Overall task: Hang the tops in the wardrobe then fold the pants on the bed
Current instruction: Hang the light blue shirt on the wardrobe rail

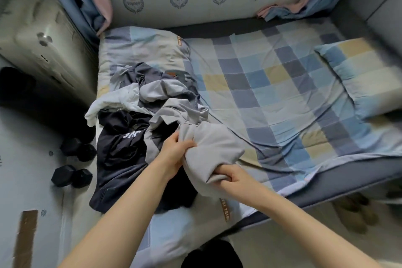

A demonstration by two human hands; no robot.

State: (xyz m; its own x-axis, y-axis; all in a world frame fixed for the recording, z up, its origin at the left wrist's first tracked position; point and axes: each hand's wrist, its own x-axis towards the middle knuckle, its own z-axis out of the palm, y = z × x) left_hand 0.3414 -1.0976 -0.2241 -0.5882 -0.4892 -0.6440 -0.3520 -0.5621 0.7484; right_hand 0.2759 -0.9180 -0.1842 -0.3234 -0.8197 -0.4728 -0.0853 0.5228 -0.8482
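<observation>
Hands, left [174, 150] and right [232, 175], clutch bunched grey garment [214, 148], trailing up-left into clothes pile [139, 102]

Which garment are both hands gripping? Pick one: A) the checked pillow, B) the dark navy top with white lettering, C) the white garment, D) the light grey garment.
D: the left hand and right hand both clutch the light grey garment at the bed's near edge.

Two hands [176, 152] [232, 175], two dumbbells [71, 177] [78, 148], one pillow [365, 74], one heap of clothes [152, 115]
</observation>
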